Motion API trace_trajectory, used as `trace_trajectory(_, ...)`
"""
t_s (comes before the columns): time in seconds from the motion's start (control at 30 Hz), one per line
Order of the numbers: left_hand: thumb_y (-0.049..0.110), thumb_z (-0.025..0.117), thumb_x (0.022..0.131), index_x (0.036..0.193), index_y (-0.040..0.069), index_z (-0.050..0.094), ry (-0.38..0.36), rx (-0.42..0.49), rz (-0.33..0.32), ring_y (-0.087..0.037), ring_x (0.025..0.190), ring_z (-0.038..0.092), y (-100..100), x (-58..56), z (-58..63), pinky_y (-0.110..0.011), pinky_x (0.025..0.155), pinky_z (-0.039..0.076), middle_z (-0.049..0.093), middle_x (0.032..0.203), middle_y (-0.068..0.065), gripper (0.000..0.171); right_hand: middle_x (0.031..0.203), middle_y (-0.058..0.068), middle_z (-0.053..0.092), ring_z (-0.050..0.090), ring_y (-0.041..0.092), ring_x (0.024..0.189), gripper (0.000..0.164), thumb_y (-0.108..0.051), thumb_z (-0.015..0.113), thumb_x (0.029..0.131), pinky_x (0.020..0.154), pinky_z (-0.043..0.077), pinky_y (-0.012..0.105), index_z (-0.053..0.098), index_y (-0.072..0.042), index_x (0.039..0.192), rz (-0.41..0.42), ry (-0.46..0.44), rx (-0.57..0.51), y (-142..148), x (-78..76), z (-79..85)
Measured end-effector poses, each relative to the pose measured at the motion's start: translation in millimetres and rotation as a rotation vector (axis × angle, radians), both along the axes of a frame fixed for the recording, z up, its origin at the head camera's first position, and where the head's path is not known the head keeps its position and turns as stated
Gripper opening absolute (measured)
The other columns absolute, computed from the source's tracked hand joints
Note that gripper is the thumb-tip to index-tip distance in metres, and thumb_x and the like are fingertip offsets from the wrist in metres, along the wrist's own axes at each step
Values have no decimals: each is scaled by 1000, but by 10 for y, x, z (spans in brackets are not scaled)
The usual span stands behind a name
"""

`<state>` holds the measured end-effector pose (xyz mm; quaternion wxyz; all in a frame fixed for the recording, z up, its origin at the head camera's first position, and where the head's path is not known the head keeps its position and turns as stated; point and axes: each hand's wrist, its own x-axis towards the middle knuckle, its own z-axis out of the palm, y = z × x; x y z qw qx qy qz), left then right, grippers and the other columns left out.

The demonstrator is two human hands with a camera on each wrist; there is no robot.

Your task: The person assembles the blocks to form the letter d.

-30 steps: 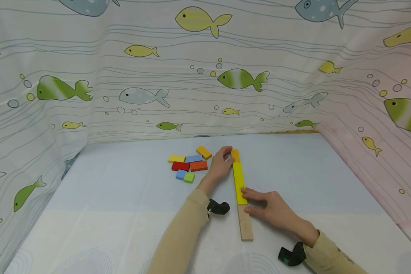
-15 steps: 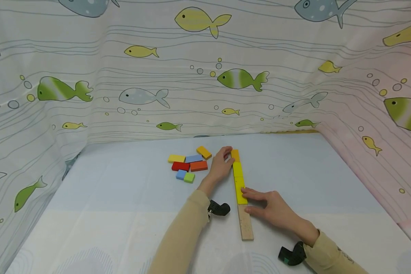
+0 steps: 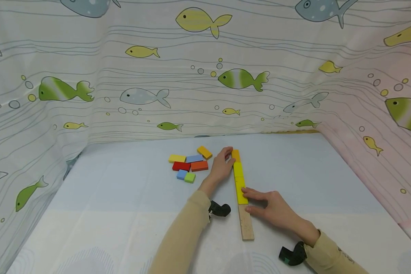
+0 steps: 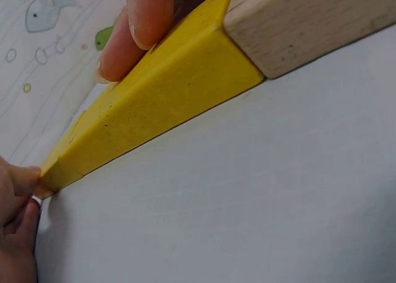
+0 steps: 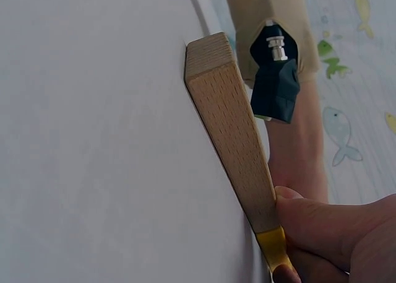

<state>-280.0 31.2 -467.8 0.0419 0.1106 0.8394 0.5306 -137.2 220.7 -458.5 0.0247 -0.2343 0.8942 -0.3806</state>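
A straight row of blocks runs away from the person: a plain wooden block (image 3: 246, 224) nearest, then yellow blocks (image 3: 238, 170), then an orange block (image 3: 236, 155) at the far end. My left hand (image 3: 220, 166) is at the row's left side, with thumb and index finger touching the orange block. From the right, my right hand (image 3: 274, 205) has its fingers at the yellow edge and its thumb against the wooden block. In the left wrist view, right-hand fingers (image 4: 147, 17) rest over a yellow block. The right wrist view shows the right thumb (image 5: 303, 212) along the wood's side.
Left of the row lie several loose blocks, among them a red block (image 3: 181, 166), an orange-red block (image 3: 199, 166) and a light green block (image 3: 190, 177). Black wrist devices (image 3: 220, 209) hang below both sleeves. Fish-printed cloth (image 3: 191, 106) walls in the table.
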Motion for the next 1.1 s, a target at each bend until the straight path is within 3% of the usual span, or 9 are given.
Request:
trace_trajectory(0.9,13,53,104,150,11,41,-10,-32,16,-20,137,49,27,9,1,-33,115,39,47,153,-6,48,140,-10,59,54,17,132,49,-37,78,86,105,48,47,68,-16,129,-22,-28,-1,-1,7,22)
trace_trajectory(1.1,14,56,102,151,15,40,-19,3,27,-22,136,50,-12,35,-14,-34,113,41,49,150,-9,51,140,-9,59,54,18,132,49,-37,77,86,106,47,48,69,-15,129,-23,-34,-7,0,10,15)
